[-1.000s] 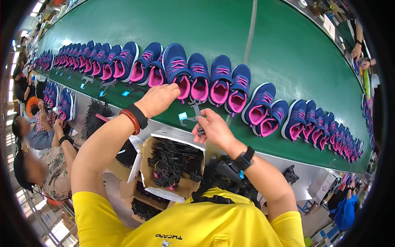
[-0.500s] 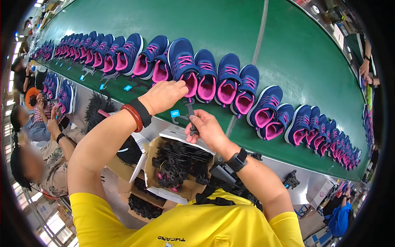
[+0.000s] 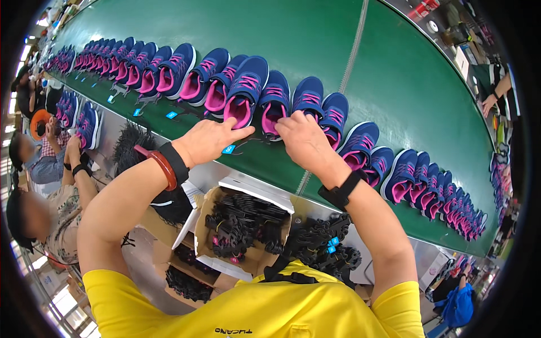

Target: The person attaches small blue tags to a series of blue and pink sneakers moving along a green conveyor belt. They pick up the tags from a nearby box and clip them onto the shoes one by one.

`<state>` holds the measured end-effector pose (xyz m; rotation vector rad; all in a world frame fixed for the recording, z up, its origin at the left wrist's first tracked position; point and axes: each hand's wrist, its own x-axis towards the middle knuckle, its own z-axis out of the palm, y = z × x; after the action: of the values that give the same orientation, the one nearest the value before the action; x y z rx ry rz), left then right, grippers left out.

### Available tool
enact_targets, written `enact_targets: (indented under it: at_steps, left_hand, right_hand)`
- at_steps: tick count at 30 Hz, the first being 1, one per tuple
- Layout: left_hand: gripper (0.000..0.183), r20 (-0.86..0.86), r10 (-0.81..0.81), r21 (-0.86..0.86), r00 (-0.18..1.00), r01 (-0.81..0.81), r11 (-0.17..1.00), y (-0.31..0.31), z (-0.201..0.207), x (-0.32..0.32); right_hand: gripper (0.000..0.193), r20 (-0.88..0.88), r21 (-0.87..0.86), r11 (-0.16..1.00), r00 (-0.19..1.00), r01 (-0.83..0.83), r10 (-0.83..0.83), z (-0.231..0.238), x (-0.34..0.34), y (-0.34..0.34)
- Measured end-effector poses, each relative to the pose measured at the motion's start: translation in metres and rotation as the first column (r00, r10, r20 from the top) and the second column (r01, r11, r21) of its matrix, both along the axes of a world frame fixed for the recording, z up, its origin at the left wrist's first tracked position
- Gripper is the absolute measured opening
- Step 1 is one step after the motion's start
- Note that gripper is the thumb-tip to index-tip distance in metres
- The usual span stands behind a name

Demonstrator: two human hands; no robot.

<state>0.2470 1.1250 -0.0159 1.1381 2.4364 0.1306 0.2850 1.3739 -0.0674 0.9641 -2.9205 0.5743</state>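
A navy sneaker [image 3: 248,84] with pink laces and lining stands on the green table, heel toward me. My left hand [image 3: 211,139] is at its heel, fingers closed against the heel edge. A black plastic shoe hanger [image 3: 260,137] with a blue tag [image 3: 228,149] lies by that heel, partly hidden by the hand. My right hand [image 3: 307,138] pinches the heel opening of the neighbouring sneaker [image 3: 275,93]. Its fingertips partly cover the pink lining. Just right of it stands another sneaker [image 3: 308,93], its heel hidden behind my right hand.
Long rows of matching sneakers [image 3: 132,62] curve away along both sides of the green table [image 3: 298,34]. Below the table edge sits a carton [image 3: 203,217] of black hangers, with a pile of tagged hangers [image 3: 318,242] beside it. Co-workers [image 3: 42,219] sit at the left.
My right hand has left the hanger and moved up and right to the neighbouring sneaker. My left hand has shifted down and left to the heel. The sneaker between them has turned slightly.
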Motion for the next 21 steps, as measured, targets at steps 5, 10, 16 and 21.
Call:
enact_targets:
  at_steps: [5, 10, 16, 21]
  left_hand:
    - [0.035, 0.069, 0.103, -0.022, 0.992, -0.102, 0.995, -0.003, -0.003, 0.003]
    - [0.029, 0.093, 0.166, -0.009, 0.982, -0.166, 0.986, -0.002, -0.007, 0.003]
    - [0.025, 0.06, 0.167, -0.046, 0.984, -0.165, 0.985, 0.0, -0.01, 0.004]
    - [0.025, 0.054, 0.165, -0.122, 0.985, -0.157, 0.98, 0.002, -0.007, 0.004]
  right_hand:
    - [0.012, 0.019, 0.07, 0.992, 0.995, -0.101, 0.1, -0.011, -0.009, -0.012]
    - [0.022, -0.005, 0.043, 0.988, 0.989, -0.148, 0.149, -0.001, -0.012, -0.008]
    - [0.019, -0.005, 0.063, 0.985, 0.987, -0.159, 0.16, 0.003, -0.014, -0.017]
    - [0.016, -0.014, 0.073, 0.984, 0.987, -0.161, 0.162, -0.001, -0.014, -0.03]
